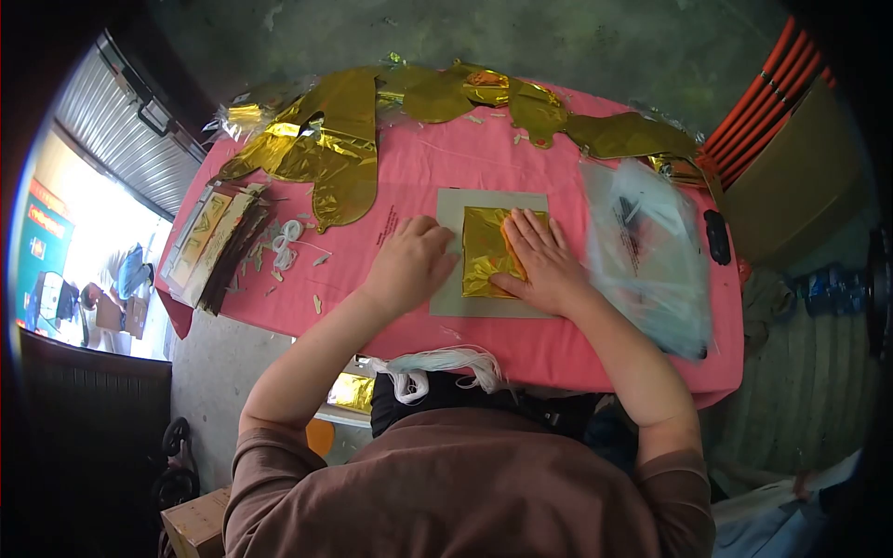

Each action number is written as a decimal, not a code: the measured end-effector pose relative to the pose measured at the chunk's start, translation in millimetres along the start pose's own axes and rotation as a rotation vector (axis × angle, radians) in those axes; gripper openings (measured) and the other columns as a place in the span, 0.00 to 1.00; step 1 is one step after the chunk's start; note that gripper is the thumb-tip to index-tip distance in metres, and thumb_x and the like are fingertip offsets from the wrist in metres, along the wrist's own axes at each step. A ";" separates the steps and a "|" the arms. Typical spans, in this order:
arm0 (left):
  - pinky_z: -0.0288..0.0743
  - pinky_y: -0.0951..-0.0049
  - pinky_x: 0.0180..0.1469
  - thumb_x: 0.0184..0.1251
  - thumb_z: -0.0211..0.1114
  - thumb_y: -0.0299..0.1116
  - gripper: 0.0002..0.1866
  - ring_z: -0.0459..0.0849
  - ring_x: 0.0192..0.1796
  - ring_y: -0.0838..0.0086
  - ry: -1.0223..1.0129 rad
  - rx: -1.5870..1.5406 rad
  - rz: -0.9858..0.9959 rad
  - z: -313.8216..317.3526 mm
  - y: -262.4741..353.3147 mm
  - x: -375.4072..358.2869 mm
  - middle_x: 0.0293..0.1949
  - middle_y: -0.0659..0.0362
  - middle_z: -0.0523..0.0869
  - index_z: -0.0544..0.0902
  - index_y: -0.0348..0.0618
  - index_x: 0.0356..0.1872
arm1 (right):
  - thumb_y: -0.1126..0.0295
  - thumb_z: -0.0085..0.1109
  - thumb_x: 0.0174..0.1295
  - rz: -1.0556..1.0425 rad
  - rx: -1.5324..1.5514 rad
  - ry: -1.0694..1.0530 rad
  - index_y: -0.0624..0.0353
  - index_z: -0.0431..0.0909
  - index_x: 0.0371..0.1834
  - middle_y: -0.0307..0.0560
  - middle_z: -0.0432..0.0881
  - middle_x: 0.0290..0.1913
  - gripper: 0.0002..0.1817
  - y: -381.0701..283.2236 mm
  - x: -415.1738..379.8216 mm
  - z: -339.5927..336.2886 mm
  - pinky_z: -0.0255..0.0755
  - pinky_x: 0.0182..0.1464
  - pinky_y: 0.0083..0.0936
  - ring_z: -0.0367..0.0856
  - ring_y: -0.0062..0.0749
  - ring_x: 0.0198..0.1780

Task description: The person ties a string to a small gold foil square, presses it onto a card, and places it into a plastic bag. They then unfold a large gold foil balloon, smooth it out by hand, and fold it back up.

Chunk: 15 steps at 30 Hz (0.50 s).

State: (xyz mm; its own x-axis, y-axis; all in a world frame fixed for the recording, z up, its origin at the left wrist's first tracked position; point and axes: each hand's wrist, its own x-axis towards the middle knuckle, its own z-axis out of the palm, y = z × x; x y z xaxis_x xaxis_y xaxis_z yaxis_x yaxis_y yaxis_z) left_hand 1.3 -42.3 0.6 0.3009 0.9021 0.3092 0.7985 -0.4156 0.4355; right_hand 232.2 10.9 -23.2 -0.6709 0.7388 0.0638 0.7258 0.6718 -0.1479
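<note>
A folded gold foil sheet (484, 265) lies on a grey card (449, 302) on the pink-covered table (409, 167). My right hand (542, 260) rests flat on the foil's right part, fingers stretched out, with something orange showing beside the fingers. Just left of the card's upper part is my left hand (409, 263); its fingers are curled together near the card's left edge, and what they hold, if anything, is hidden. Clear plastic bags (646, 270) are piled to the right of the card.
Gold foil shapes (344, 139) line the far edge. At the left stand a stack of cards (214, 242) and white string (286, 244). More string (446, 365) hangs at the near edge. A black object (716, 236) lies far right, and a person (107, 302) is outside.
</note>
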 end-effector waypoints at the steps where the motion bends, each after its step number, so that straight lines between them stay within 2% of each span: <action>1: 0.66 0.58 0.57 0.59 0.63 0.38 0.18 0.76 0.50 0.56 0.080 0.058 -0.033 1.1 -4.4 -2.0 0.45 0.51 0.78 0.77 0.38 0.47 | 0.39 0.45 0.59 -0.001 0.003 -0.002 0.62 0.48 0.71 0.53 0.48 0.74 0.46 0.1 -0.1 0.5 0.33 0.73 0.41 0.41 0.41 0.75; 2: 0.60 0.56 0.62 0.59 0.62 0.41 0.21 0.71 0.57 0.56 0.076 0.130 -0.083 4.6 -5.1 -5.1 0.52 0.49 0.74 0.75 0.40 0.51 | 0.39 0.45 0.59 -0.001 -0.002 0.004 0.62 0.48 0.72 0.53 0.48 0.74 0.46 0.3 0.0 0.2 0.33 0.73 0.41 0.41 0.41 0.75; 5: 0.59 0.56 0.63 0.60 0.62 0.42 0.23 0.69 0.59 0.56 0.131 0.193 -0.027 14.3 -9.0 -7.9 0.54 0.49 0.73 0.74 0.41 0.53 | 0.39 0.45 0.60 0.003 -0.007 0.001 0.62 0.48 0.72 0.53 0.48 0.74 0.46 0.2 -0.6 -0.2 0.33 0.74 0.41 0.41 0.41 0.75; 11: 0.63 0.57 0.57 0.55 0.64 0.45 0.24 0.70 0.57 0.59 0.131 0.177 -0.039 16.6 -16.7 -5.0 0.52 0.53 0.75 0.75 0.43 0.51 | 0.39 0.45 0.60 0.017 -0.006 -0.008 0.61 0.47 0.72 0.53 0.48 0.74 0.46 -2.6 0.0 -3.3 0.33 0.74 0.40 0.41 0.39 0.75; 15: 0.60 0.56 0.61 0.57 0.64 0.43 0.24 0.71 0.56 0.57 0.053 0.143 -0.121 9.8 -6.4 -3.6 0.51 0.54 0.74 0.75 0.43 0.52 | 0.39 0.45 0.60 0.018 -0.015 -0.011 0.61 0.47 0.72 0.52 0.48 0.74 0.46 -2.4 -0.1 -3.4 0.33 0.74 0.40 0.41 0.39 0.75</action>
State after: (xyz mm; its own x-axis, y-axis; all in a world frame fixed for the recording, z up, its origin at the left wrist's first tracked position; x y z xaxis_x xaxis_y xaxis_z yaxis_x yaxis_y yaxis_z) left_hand 0.2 -41.8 -11.6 0.1731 0.9357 0.3073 0.8943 -0.2801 0.3489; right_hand 231.0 9.4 -19.5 -0.6592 0.7503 0.0502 0.7400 0.6592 -0.1338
